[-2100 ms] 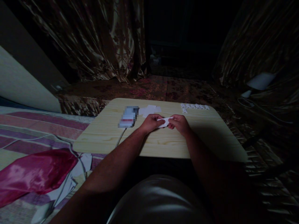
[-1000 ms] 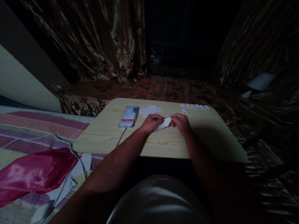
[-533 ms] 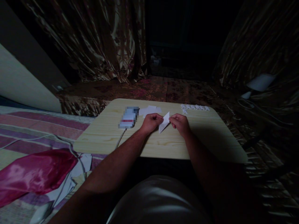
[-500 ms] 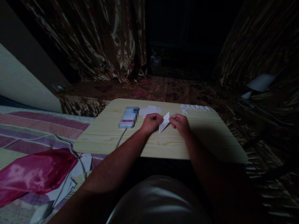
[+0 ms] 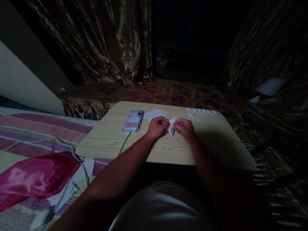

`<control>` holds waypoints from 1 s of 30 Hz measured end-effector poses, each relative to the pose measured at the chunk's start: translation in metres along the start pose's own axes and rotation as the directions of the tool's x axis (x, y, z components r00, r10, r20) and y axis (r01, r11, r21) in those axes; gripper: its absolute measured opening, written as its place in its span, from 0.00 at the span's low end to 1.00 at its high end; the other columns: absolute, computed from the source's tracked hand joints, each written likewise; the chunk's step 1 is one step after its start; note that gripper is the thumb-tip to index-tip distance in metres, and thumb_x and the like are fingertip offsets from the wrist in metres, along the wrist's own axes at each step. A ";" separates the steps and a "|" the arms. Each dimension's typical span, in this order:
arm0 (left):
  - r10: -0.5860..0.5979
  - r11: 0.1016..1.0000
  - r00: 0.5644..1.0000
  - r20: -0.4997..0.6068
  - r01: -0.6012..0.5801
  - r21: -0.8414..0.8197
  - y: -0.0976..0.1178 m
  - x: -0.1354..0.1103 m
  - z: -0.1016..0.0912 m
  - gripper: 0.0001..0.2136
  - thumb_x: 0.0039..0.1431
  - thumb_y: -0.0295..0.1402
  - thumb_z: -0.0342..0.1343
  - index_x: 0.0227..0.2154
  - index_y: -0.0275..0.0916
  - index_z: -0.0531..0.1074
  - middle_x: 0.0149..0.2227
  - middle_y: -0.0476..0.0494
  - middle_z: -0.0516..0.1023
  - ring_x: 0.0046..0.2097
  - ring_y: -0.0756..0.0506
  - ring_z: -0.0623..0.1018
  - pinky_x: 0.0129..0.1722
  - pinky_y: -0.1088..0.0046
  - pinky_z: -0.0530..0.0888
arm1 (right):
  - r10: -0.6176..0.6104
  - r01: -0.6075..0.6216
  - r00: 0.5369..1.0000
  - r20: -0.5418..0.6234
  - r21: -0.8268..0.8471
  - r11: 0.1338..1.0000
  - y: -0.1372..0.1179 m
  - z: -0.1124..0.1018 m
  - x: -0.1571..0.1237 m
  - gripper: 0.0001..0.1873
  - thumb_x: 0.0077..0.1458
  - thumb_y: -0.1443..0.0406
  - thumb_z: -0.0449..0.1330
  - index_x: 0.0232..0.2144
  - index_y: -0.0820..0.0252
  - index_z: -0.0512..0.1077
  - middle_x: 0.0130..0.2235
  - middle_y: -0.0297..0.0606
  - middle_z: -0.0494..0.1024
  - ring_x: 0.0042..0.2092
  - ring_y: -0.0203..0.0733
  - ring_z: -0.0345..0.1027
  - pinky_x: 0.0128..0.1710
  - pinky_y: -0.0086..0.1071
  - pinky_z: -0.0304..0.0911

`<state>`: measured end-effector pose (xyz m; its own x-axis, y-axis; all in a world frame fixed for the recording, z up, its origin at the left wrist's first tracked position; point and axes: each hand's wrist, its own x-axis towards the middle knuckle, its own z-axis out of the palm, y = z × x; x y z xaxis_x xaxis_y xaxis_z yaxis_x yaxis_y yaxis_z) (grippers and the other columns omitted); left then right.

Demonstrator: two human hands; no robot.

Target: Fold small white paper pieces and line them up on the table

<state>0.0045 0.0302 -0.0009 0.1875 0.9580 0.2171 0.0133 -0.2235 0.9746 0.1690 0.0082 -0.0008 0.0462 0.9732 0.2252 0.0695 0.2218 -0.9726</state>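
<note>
A small white piece of folded paper [image 5: 171, 126] stands between my two hands above the middle of a light wooden table [image 5: 168, 150]. My left hand [image 5: 157, 127] pinches its left side with closed fingers. Closed on the right side of the same piece is my right hand [image 5: 184, 129]. The paper now shows as a narrow pointed shape. A loose pile of flat white paper pieces [image 5: 155, 114] lies just beyond my left hand. A row of several small folded white pieces [image 5: 201, 111] sits at the table's far right edge.
A blurred phone-like object [image 5: 133, 121] lies on the table left of my hands, with a cable [image 5: 124, 144] running off the near edge. A striped bedspread [image 5: 36, 134], a red shiny cloth [image 5: 36, 176] and paper scraps lie to the left. Dark curtains hang behind.
The paper went from a flat strip held level to a tilted strip, then a triangle, and is now folded narrower. Both hands have moved closer together.
</note>
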 end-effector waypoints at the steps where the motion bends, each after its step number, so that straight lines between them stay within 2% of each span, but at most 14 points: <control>1: 0.001 1.000 1.000 0.001 -0.001 0.000 0.001 0.000 0.000 0.10 0.49 0.37 0.61 0.27 0.35 0.74 0.19 0.49 0.75 0.19 0.51 0.72 0.19 0.78 0.65 | -0.002 0.002 1.000 0.003 -0.002 1.000 0.000 0.000 0.000 0.10 0.44 0.60 0.65 0.22 0.60 0.69 0.15 0.28 0.68 0.17 0.29 0.54 0.16 0.26 0.48; 5: -0.030 1.000 0.999 0.012 0.030 -0.006 0.002 -0.002 0.002 0.09 0.50 0.37 0.61 0.28 0.35 0.73 0.21 0.48 0.77 0.20 0.51 0.74 0.19 0.79 0.66 | 0.000 0.000 1.000 -0.005 -0.006 1.000 0.000 0.001 0.000 0.10 0.43 0.61 0.65 0.22 0.60 0.69 0.17 0.30 0.70 0.17 0.30 0.57 0.16 0.25 0.50; 10: -0.060 0.997 0.997 0.041 0.062 -0.045 -0.002 -0.002 0.003 0.11 0.50 0.38 0.62 0.29 0.35 0.73 0.23 0.45 0.79 0.23 0.48 0.77 0.19 0.79 0.68 | -0.006 0.006 1.000 -0.009 -0.029 1.000 -0.002 0.003 -0.001 0.10 0.42 0.61 0.64 0.21 0.60 0.69 0.14 0.28 0.67 0.17 0.31 0.56 0.16 0.26 0.50; 17: -0.071 0.988 0.992 0.102 0.084 -0.133 0.001 -0.002 0.004 0.13 0.49 0.38 0.65 0.31 0.33 0.73 0.25 0.41 0.80 0.27 0.46 0.81 0.25 0.74 0.76 | -0.003 0.002 1.000 -0.018 -0.084 0.996 -0.001 0.003 -0.001 0.09 0.41 0.61 0.63 0.20 0.60 0.69 0.16 0.29 0.69 0.17 0.31 0.58 0.17 0.26 0.51; 30: -0.099 0.975 0.986 0.132 0.123 -0.186 -0.001 0.000 0.004 0.14 0.47 0.38 0.68 0.30 0.33 0.72 0.25 0.42 0.80 0.28 0.45 0.81 0.27 0.72 0.78 | -0.020 0.022 1.000 0.020 -0.086 0.996 0.004 -0.001 0.001 0.12 0.43 0.58 0.64 0.21 0.59 0.69 0.16 0.31 0.70 0.18 0.32 0.59 0.18 0.26 0.52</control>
<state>0.0080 0.0296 -0.0022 0.3133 0.9432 0.1106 -0.1472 -0.0669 0.9868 0.1699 0.0097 -0.0048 0.0251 0.9696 0.2434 0.1556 0.2368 -0.9590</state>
